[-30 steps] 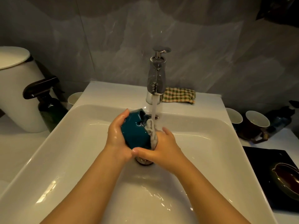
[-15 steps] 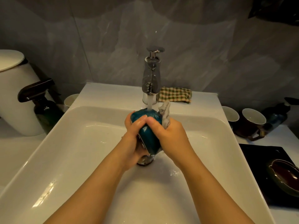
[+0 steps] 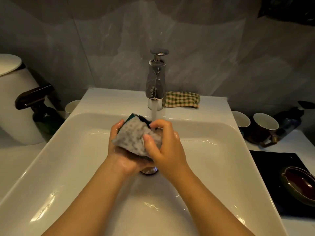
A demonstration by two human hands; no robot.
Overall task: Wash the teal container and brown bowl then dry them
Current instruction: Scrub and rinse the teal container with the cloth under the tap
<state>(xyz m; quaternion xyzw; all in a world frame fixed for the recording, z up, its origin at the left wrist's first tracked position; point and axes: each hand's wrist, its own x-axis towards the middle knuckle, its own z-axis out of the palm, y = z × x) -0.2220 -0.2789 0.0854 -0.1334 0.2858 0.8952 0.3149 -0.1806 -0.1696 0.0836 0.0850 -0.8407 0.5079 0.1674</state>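
Note:
Over the white sink (image 3: 221,159), under the running tap (image 3: 156,86), my left hand (image 3: 119,150) cups the teal container (image 3: 134,116) from below. Only the container's far rim shows, because a grey cloth (image 3: 133,137) covers most of it. My right hand (image 3: 167,147) presses the grey cloth onto the container, thumb and fingers pinching it. Water falls just past the container's right edge onto my right fingers. The brown bowl (image 3: 300,184) lies on a black mat (image 3: 265,160) on the counter at the right, apart from both hands.
A checked cloth (image 3: 182,99) lies on the sink ledge right of the tap. Cups (image 3: 265,125) stand at the right behind the mat. At the left are a dark spray bottle (image 3: 40,109), a white bin (image 3: 15,103) and a small white cup (image 3: 72,106). The drain (image 3: 150,171) sits below my hands.
The container has turned in my left hand, and the grey cloth now spreads over it. My right hand has shifted from gripping its side to pressing the cloth on top.

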